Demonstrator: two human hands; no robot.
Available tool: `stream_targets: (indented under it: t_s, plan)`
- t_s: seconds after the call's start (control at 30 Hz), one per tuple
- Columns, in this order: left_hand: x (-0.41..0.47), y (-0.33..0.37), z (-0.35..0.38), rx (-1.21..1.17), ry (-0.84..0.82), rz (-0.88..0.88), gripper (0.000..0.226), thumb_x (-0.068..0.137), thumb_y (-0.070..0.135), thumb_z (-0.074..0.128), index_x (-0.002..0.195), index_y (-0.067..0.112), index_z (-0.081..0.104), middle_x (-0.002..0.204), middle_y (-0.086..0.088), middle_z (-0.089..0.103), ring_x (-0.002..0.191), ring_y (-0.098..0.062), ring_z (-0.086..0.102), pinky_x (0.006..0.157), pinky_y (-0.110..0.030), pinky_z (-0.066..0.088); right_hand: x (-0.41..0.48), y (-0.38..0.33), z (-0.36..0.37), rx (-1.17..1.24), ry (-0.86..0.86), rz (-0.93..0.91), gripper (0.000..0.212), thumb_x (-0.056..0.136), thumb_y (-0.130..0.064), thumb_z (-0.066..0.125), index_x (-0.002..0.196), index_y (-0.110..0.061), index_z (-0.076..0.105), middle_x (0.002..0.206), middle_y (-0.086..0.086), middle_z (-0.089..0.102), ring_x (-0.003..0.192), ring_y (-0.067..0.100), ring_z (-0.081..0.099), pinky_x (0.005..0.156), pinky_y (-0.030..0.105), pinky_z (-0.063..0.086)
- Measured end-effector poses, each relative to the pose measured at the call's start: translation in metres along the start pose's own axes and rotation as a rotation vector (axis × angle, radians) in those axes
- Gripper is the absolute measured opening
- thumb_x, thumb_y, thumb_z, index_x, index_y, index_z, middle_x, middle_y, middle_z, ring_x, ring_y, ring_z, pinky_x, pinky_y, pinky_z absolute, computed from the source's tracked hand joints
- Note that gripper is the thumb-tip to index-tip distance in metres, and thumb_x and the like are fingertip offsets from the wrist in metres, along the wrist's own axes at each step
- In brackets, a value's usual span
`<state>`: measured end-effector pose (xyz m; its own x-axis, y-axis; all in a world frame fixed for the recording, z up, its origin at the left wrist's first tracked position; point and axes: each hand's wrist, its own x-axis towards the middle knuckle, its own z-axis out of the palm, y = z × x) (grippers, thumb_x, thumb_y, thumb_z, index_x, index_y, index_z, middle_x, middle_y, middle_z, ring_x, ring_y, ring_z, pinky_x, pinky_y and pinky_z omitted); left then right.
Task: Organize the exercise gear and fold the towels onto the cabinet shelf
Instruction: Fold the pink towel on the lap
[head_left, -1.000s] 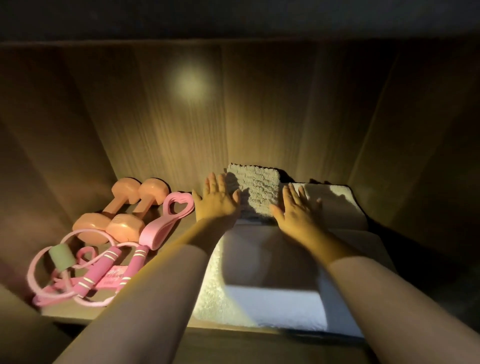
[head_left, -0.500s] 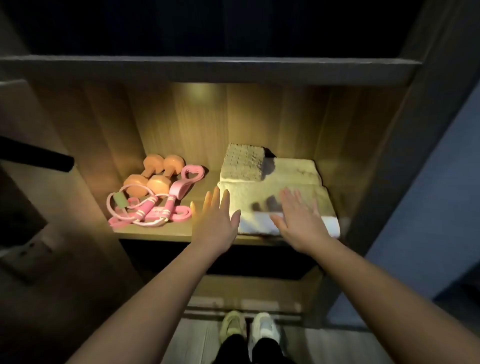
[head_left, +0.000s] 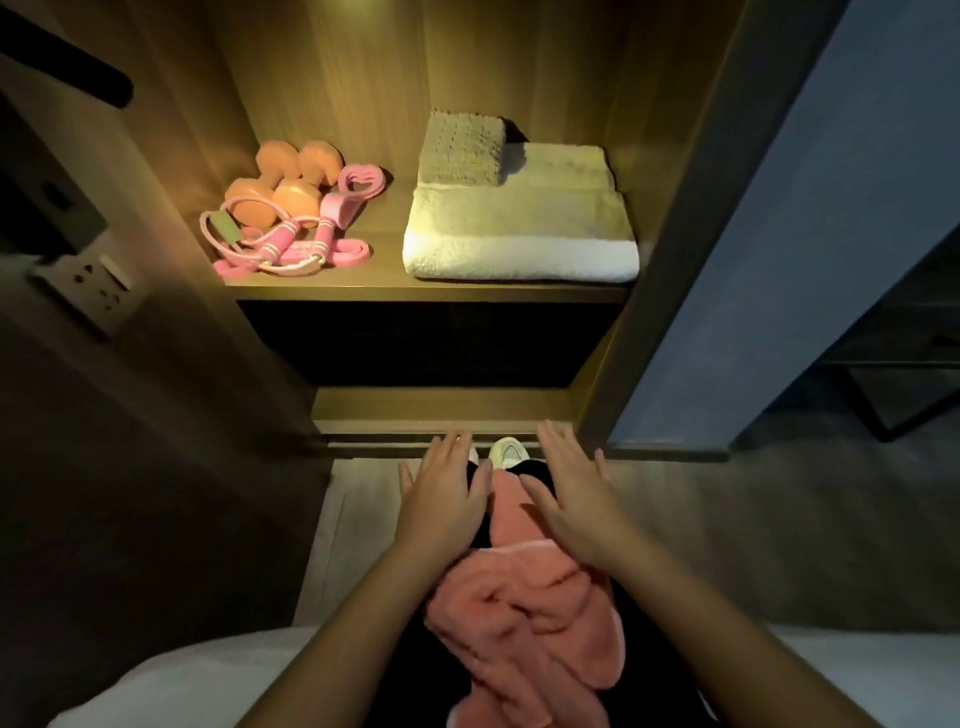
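On the lit shelf (head_left: 426, 292) the folded towels fill the right half. A big white towel (head_left: 519, 249) lies along the front edge, and a cream towel (head_left: 569, 166) sits just behind, touching it. A grey cloth (head_left: 462, 150) sits at the back left of the stack, its front edge meeting the white towel. We cannot tell whether it rests on the cream one.

The gear is bunched on the left half, with a strip of bare shelf between it and the towels. Two orange dumbbells (head_left: 280, 184) lie side by side toward the back. A pink heart ring (head_left: 359, 181) touches their right side. A rope (head_left: 291, 244) with pink handles is coiled in front, and a flat pink band (head_left: 345, 255) lies at the front, against the rope.

A pink towel (head_left: 524, 613) lies crumpled on our lap, over dark trousers.

Our left grip (head_left: 441, 499) is flat, palm down, fingers straight and apart, just left of the pink towel's far end. Our right grip (head_left: 576, 499) is flat too, fingers apart, covering that end's right edge. Neither is clamped on anything. We cannot tell whether they touch the cloth.

Between the fingertips a white shoe (head_left: 506, 449) shows on the floor. Further out, a socket (head_left: 88, 280) sits on the left wall. A blue panel (head_left: 779, 208) stands at the right. A white bed (head_left: 156, 686) shows at the bottom.
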<state>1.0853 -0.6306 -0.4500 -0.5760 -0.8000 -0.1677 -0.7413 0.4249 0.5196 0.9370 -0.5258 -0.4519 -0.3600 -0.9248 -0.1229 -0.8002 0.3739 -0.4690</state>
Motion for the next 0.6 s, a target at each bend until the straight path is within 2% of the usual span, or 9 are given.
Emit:
stream_targets:
  t_s: [0.1, 0.2, 0.27, 0.33, 0.43, 0.53, 0.6]
  plan:
    - [-0.013, -0.003, 0.02, -0.052, -0.047, 0.011, 0.052, 0.103, 0.042, 0.031, 0.152, 0.025, 0.028, 0.159, 0.006, 0.027, 0.148, -0.012, 0.016, 0.12, -0.051, 0.005, -0.012, 0.007, 0.027, 0.073, -0.038, 0.062, 0.066, 0.1, -0.056, 0.027, 0.156, -0.024, 0.012, 0.164, -0.007, 0.011, 0.15, 0.012, 0.002, 0.119, 0.041, 0.008]
    - [-0.023, -0.007, 0.035, -0.035, -0.116, 0.027, 0.048, 0.103, 0.039, 0.033, 0.149, 0.025, 0.036, 0.155, 0.007, 0.036, 0.148, -0.012, 0.017, 0.121, -0.048, 0.003, -0.017, 0.013, 0.044, 0.109, -0.075, 0.127, 0.057, 0.102, -0.047, 0.035, 0.151, -0.019, 0.033, 0.159, 0.0, 0.028, 0.148, 0.017, 0.019, 0.118, 0.036, 0.02]
    - [-0.024, -0.011, 0.038, 0.028, -0.133, 0.045, 0.047, 0.101, 0.039, 0.037, 0.147, 0.027, 0.04, 0.151, 0.008, 0.041, 0.147, -0.009, 0.017, 0.121, -0.046, 0.001, -0.018, 0.013, 0.046, 0.102, -0.043, 0.139, 0.047, 0.1, -0.042, 0.042, 0.14, -0.018, 0.052, 0.15, 0.001, 0.043, 0.14, 0.02, 0.034, 0.11, 0.031, 0.028]
    - [-0.022, -0.012, 0.039, 0.052, -0.139, 0.065, 0.044, 0.1, 0.037, 0.041, 0.143, 0.029, 0.045, 0.146, 0.009, 0.046, 0.144, -0.008, 0.024, 0.12, -0.046, 0.002, -0.017, 0.01, 0.044, 0.073, 0.023, 0.143, 0.035, 0.097, -0.038, 0.049, 0.123, -0.02, 0.064, 0.132, -0.003, 0.056, 0.124, 0.019, 0.046, 0.095, 0.029, 0.034]
    - [-0.018, -0.012, 0.037, 0.039, -0.116, 0.098, 0.031, 0.097, 0.032, 0.048, 0.127, 0.028, 0.057, 0.125, 0.01, 0.06, 0.126, -0.009, 0.044, 0.119, -0.042, 0.006, -0.015, 0.002, 0.04, 0.056, 0.058, 0.117, 0.024, 0.094, -0.035, 0.053, 0.113, -0.027, 0.063, 0.112, -0.007, 0.064, 0.107, 0.016, 0.054, 0.079, 0.028, 0.032]
    - [-0.018, -0.016, 0.038, -0.041, -0.074, 0.111, 0.016, 0.093, 0.026, 0.055, 0.108, 0.024, 0.059, 0.108, 0.011, 0.061, 0.112, -0.008, 0.052, 0.119, -0.037, 0.009, -0.016, -0.001, 0.039, 0.184, 0.081, 0.106, 0.027, 0.09, -0.026, 0.06, 0.117, -0.026, 0.061, 0.111, -0.007, 0.066, 0.104, 0.015, 0.058, 0.085, 0.031, 0.04]
    - [-0.018, -0.017, 0.039, -0.114, -0.047, 0.132, 0.008, 0.089, 0.02, 0.058, 0.097, 0.021, 0.058, 0.099, 0.011, 0.059, 0.102, -0.007, 0.054, 0.118, -0.04, 0.013, -0.019, 0.0, 0.039, 0.31, 0.144, 0.084, 0.029, 0.088, -0.015, 0.062, 0.115, -0.024, 0.064, 0.111, -0.008, 0.065, 0.105, 0.013, 0.058, 0.09, 0.038, 0.045]
